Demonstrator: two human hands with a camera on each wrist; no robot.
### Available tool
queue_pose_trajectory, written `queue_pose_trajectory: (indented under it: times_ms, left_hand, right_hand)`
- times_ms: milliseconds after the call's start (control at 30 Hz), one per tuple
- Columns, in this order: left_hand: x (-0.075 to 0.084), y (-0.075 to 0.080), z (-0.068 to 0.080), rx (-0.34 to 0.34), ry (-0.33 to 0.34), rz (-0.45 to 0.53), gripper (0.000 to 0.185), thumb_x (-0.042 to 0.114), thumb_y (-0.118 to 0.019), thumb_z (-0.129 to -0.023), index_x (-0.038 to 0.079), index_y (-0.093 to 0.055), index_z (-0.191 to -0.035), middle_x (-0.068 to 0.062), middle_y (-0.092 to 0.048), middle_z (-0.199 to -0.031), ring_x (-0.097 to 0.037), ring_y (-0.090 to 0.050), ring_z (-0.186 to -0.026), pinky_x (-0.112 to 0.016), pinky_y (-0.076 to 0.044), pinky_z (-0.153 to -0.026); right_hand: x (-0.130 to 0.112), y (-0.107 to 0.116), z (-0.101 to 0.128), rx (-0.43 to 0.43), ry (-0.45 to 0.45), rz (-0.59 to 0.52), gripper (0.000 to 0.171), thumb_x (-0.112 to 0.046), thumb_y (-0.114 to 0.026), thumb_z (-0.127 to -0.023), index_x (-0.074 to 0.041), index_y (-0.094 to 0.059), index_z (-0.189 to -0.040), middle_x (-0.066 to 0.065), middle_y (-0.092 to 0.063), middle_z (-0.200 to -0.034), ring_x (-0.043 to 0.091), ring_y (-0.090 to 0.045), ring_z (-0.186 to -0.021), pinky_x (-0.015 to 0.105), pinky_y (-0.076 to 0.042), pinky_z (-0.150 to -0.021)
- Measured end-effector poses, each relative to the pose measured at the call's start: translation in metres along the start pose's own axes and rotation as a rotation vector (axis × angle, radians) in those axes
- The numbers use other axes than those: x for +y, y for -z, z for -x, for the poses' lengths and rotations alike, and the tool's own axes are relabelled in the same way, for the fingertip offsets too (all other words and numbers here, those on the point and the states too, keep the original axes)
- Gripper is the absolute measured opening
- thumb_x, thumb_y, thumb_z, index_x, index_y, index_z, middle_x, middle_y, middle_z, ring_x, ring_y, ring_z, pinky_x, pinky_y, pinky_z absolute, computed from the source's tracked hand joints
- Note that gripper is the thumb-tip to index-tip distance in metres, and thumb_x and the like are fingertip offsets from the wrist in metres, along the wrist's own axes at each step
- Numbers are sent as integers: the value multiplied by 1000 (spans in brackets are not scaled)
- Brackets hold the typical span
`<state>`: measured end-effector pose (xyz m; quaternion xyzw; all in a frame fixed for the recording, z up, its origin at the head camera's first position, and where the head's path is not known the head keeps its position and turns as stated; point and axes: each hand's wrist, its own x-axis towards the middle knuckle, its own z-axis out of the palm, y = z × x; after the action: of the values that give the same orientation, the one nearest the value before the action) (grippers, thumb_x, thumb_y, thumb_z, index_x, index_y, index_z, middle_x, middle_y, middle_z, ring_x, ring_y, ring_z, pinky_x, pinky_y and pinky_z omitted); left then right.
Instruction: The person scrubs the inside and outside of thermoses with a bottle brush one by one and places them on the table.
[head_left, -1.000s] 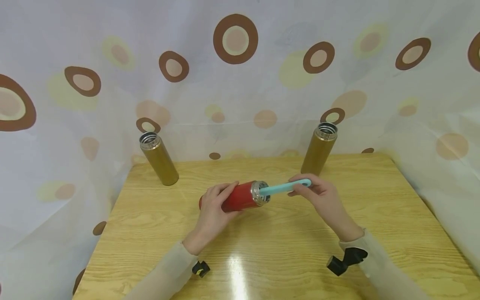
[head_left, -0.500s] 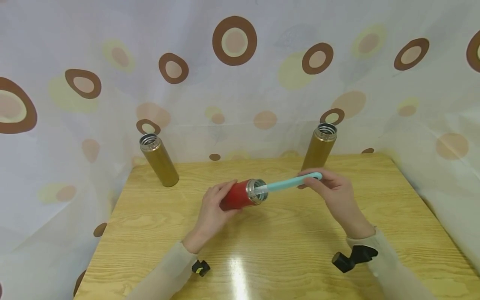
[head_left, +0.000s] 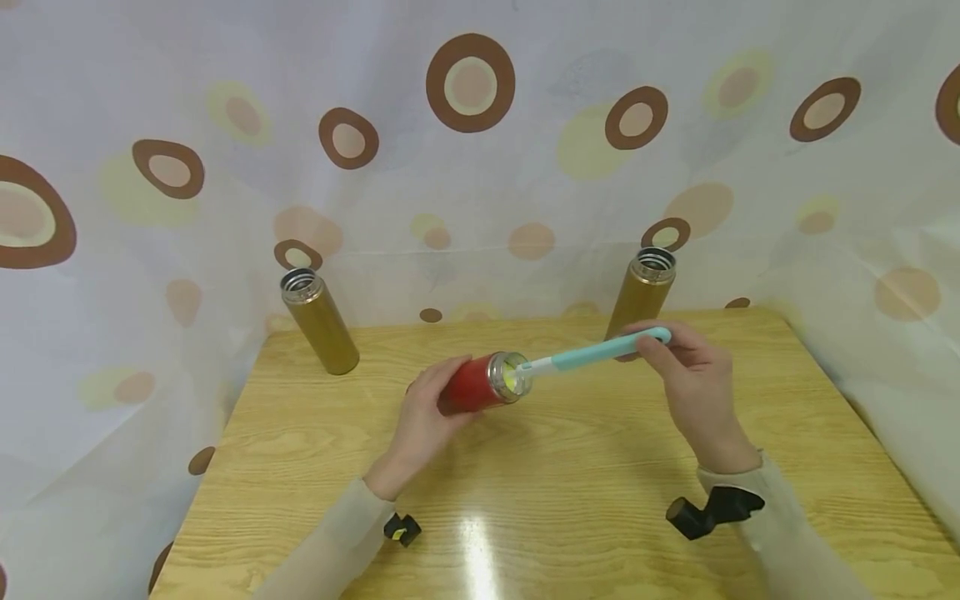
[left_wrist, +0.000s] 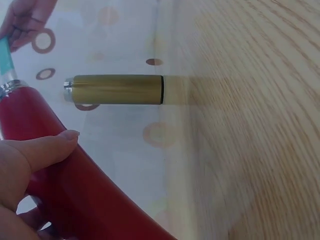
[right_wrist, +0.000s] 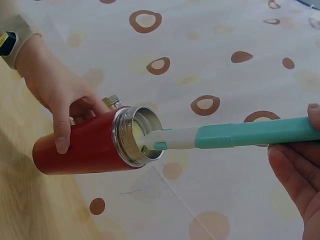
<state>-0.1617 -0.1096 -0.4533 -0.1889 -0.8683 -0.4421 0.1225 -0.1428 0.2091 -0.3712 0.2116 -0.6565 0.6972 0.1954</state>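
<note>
My left hand [head_left: 429, 414] grips a red thermos flask [head_left: 468, 386] round its body. The flask is lidless and tilted, its steel mouth [right_wrist: 140, 136] facing my right hand. My right hand [head_left: 693, 387] pinches the turquoise handle [head_left: 611, 348] of a bottle brush near its end. The brush's white neck [right_wrist: 180, 139] reaches to the mouth, and a yellow-white head shows just inside the rim. In the left wrist view my thumb lies along the red flask [left_wrist: 95, 195]. The inside of the flask is mostly hidden.
Two gold flasks stand upright and lidless on the wooden table [head_left: 570, 500]: one at the back left [head_left: 322, 325], the other at the back right [head_left: 637, 296], partly behind my right hand. A spotted cloth [head_left: 480, 192] hangs behind and at the sides.
My right hand has drawn the brush outward, to the right and slightly up, so the white neck and yellow head now show. The red flask has shifted slightly left and up.
</note>
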Motion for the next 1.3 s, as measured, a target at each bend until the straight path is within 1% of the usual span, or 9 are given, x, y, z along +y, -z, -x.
queue_pose_trajectory:
  times_ms: [133,267,500,667,767,933,1067,1200,1300]
  left_hand:
    - [-1,1,0,9,10,-9,77,5,-93,-75,12,-60,-144,-12,-63,-142,-36,-56,-133,-61,-40,-112]
    - [1,1,0,30,8,-23,76,5,-93,-74,12,-61,-143,-13,-64,-140,-36,-57,-131,-60,-42,-110]
    - [5,1,1,23,42,-13,77,5,-94,-74,14,-61,-144,-12,-63,-142,-35,-56,-132,-59,-41,-112]
    - [7,-2,2,13,29,-15,78,5,-94,-74,15,-61,-144,-11,-62,-143,-35,-56,-133,-58,-41,-113]
    - [6,-3,2,15,20,-21,78,5,-94,-73,15,-62,-143,-11,-63,-142,-35,-56,-132,-59,-41,-112]
    - [3,-3,3,-2,20,-4,78,5,-93,-75,14,-60,-145,-12,-62,-142,-37,-56,-132,-61,-39,-112]
    - [-2,-1,5,5,18,-8,78,4,-93,-75,12,-60,-145,-13,-63,-141,-38,-57,-132,-63,-39,-112]
    - [-6,1,7,24,8,-22,78,3,-93,-74,12,-61,-144,-14,-64,-140,-38,-58,-130,-64,-40,-110]
    - [-7,2,7,27,-3,-27,78,5,-93,-75,11,-60,-145,-14,-64,-140,-38,-58,-130,-64,-41,-109]
  right_hand:
    - [2,0,-1,6,11,6,18,5,-59,-102,20,-65,-111,0,-77,-97,12,-75,-85,26,-58,-89]
    - [6,0,1,-40,5,7,18,7,-58,-102,17,-66,-114,0,-78,-100,12,-75,-90,25,-58,-90]
    - [15,-8,8,-172,-40,51,18,9,-60,-101,11,-68,-117,-1,-77,-109,13,-74,-97,26,-57,-94]
    - [24,-17,11,-293,-70,138,20,8,-64,-99,5,-71,-117,-5,-77,-113,11,-72,-102,26,-58,-91]
    - [25,-19,12,-326,-104,185,21,4,-67,-98,1,-74,-118,-8,-77,-115,9,-71,-106,25,-58,-90]
    - [19,-17,10,-280,-145,181,20,1,-66,-100,2,-74,-119,-6,-77,-114,11,-72,-105,26,-58,-92]
    - [9,-12,7,-170,-159,123,20,-1,-65,-102,5,-72,-119,-2,-79,-111,13,-73,-100,25,-57,-94]
    - [3,-7,4,-81,-106,55,18,3,-65,-100,9,-71,-116,0,-79,-105,14,-74,-94,24,-57,-92]
    - [3,-7,2,-89,-66,25,17,7,-64,-99,12,-70,-114,2,-78,-104,15,-74,-91,26,-58,-91]
